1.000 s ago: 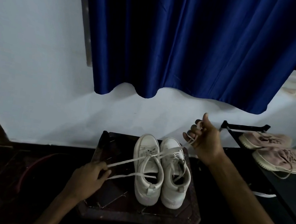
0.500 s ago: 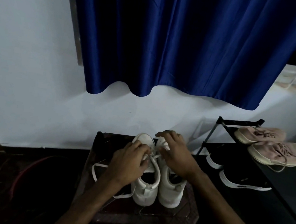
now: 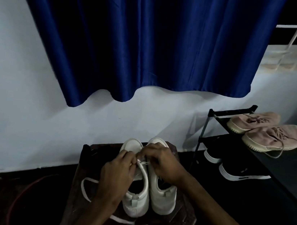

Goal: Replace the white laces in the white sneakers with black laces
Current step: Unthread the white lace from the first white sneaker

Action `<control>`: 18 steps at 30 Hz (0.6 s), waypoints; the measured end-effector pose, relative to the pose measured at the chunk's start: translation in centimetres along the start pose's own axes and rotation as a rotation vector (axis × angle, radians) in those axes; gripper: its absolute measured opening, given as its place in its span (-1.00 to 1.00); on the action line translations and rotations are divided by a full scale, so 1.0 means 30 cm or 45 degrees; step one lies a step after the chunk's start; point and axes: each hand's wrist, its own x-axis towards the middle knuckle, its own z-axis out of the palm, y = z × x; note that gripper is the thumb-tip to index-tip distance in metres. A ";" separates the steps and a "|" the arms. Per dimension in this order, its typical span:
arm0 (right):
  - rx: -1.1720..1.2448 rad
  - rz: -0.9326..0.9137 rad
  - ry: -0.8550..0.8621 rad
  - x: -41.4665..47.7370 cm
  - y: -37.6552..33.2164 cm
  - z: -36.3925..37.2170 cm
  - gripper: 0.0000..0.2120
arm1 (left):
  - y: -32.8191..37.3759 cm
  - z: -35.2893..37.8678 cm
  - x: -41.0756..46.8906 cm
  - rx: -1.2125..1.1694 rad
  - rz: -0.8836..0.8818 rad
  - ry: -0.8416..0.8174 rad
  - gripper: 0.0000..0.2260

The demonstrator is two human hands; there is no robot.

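Two white sneakers stand side by side on a dark wooden stool (image 3: 182, 224), toes toward the wall: the left sneaker (image 3: 136, 199) and the right sneaker (image 3: 163, 197). My left hand (image 3: 117, 172) and my right hand (image 3: 163, 163) meet over the left sneaker's front eyelets, each pinching the white lace (image 3: 143, 163) there. A long loose length of that lace (image 3: 84, 189) loops off the stool's left side and trails under my left forearm. No black lace is in sight.
A black shoe rack (image 3: 207, 133) stands to the right, with pink sneakers (image 3: 272, 138) on top and black sneakers (image 3: 240, 171) below. A blue curtain (image 3: 135, 35) hangs on the white wall behind. A red hose (image 3: 26, 187) lies on the dark floor at left.
A second ago both hands held the lace pulled out wide to each side. They came together over the left sneaker's front and stay there, and the lace now hangs slack at left.
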 end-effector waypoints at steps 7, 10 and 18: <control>0.010 0.111 -0.058 0.002 0.025 0.010 -0.50 | -0.047 -0.039 0.034 -0.758 -0.580 -0.099 -0.85; 0.032 0.139 -0.074 -0.003 0.035 0.017 -0.46 | -0.063 -0.079 0.044 -1.374 -1.101 -0.235 -0.90; -0.079 0.224 0.073 -0.011 0.006 0.020 -0.82 | -0.078 -0.067 0.047 -0.692 -0.524 -0.311 -0.88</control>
